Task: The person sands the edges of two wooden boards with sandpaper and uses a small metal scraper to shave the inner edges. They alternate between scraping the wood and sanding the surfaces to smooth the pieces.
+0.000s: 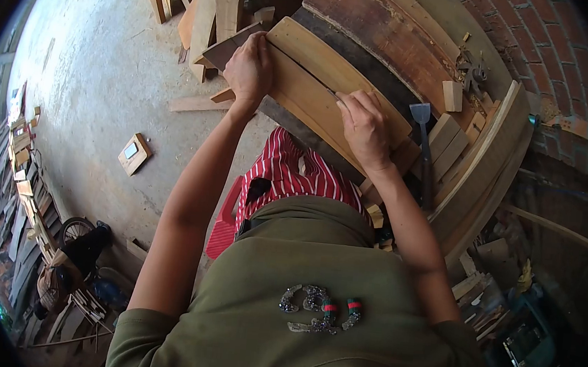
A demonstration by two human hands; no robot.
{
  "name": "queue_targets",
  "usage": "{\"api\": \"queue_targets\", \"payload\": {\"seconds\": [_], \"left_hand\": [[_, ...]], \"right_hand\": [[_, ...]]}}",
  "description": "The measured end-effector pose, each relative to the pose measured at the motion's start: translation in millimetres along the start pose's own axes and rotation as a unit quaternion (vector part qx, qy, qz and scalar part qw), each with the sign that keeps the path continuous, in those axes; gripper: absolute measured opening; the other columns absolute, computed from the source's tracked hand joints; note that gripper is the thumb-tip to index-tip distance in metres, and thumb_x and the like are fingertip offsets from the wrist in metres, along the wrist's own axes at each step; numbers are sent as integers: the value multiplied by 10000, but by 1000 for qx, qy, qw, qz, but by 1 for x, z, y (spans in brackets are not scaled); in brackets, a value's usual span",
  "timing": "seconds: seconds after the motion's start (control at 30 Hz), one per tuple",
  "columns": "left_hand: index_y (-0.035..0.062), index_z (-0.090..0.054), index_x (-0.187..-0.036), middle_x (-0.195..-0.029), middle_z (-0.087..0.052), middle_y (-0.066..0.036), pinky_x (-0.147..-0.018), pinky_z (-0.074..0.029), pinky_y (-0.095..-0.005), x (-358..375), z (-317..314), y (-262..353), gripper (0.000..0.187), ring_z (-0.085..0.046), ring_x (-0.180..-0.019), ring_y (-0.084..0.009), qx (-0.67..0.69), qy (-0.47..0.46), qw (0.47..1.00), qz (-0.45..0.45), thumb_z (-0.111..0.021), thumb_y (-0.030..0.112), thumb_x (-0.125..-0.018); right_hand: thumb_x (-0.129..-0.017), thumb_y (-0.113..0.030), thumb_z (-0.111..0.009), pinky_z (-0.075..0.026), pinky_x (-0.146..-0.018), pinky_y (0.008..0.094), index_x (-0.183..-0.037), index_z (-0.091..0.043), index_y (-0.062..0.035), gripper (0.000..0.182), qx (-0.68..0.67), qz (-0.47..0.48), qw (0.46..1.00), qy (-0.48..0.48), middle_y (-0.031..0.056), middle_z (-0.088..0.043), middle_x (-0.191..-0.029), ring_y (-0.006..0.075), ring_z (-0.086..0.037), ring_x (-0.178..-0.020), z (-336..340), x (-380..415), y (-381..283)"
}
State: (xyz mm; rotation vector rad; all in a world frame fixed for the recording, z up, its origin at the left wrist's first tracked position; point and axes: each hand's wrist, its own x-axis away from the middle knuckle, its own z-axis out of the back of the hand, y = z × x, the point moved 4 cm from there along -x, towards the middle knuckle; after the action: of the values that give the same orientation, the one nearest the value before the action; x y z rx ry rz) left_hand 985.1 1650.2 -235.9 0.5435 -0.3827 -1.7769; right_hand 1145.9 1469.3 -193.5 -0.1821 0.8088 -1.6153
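On a dark wooden workbench [391, 31] at 12 o'clock, a pale curved wooden plank [317, 81] is laid slanting from 11 o'clock down toward 3 o'clock. Its far end is gripped by the left hand [249, 68], whose fingers are curled over the top edge of the plank at 11 o'clock, with the palm pressed on its face. Near the plank's middle, at 1 o'clock, the right hand [365, 128] is rested on the wood with its fingers bunched around a thin pencil-like tool [334, 96], whose tip is set against the plank's surface; exactly what the tool is cannot be told. Just beside the right hand, at 2 o'clock, a chisel [422, 142] with a dark handle is seen lying on the bench, blade pointing away. Small wooden blocks [452, 96] are scattered near it, and a long curved wooden rail [491, 166] is set along the bench edge at 3 o'clock. Beneath the plank, red-and-white striped cloth [288, 172] is visible. At 9 o'clock, on the concrete floor [95, 61], a small square wooden frame [134, 153] is lying well apart from the bench. Offcut boards [208, 8] are leaned together at 12 o'clock beyond the left hand.
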Motion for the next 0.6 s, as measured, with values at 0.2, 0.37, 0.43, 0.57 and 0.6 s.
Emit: {"api": "queue_targets", "payload": {"seconds": [0.2,0.37,0.43,0.57,0.6], "left_hand": [[202,-666,-1096,-883,-721,-111,-710,-526,-467,0,0,-1,230,-695,-838,-343,6,20,1000,0,-482,318,-1019],[202,-640,-1121,-866,-723,-126,-707,-520,-483,0,-1,-5,222,-695,-811,-366,37,18,999,9,-454,285,-1032],[203,-630,-1141,-886,-731,-140,-709,-519,-492,-1,1,-6,244,-696,-810,-379,37,14,999,1,-421,288,-1048],[164,-608,-1127,-925,-745,-89,-708,-527,-454,2,0,-6,177,-705,-824,-332,90,30,995,-6,-480,174,-1005],[163,-608,-1124,-914,-745,-86,-701,-527,-451,2,0,-6,174,-706,-818,-328,107,43,993,-11,-481,174,-1006]], "right_hand": [[-833,1,-682,-520,-747,392,-1051,-686,-26,220,0,-9,1000,-20,80,-626,-896,283,-608,-850,13,14,-5],[-847,6,-676,-516,-743,391,-1041,-682,-15,196,-36,56,998,-12,81,-640,-908,278,-612,-849,-20,-23,-24],[-861,-15,-672,-515,-744,402,-1028,-674,-6,168,-62,61,996,3,101,-642,-914,300,-617,-849,-46,-54,-30],[-888,-89,-669,-513,-755,441,-1006,-650,13,157,-81,-13,997,-5,170,-635,-929,380,-622,-860,-53,-79,-10],[-892,-125,-678,-514,-762,469,-1020,-639,26,201,-75,-23,996,-30,203,-633,-945,423,-626,-873,-46,-76,-3]]}}
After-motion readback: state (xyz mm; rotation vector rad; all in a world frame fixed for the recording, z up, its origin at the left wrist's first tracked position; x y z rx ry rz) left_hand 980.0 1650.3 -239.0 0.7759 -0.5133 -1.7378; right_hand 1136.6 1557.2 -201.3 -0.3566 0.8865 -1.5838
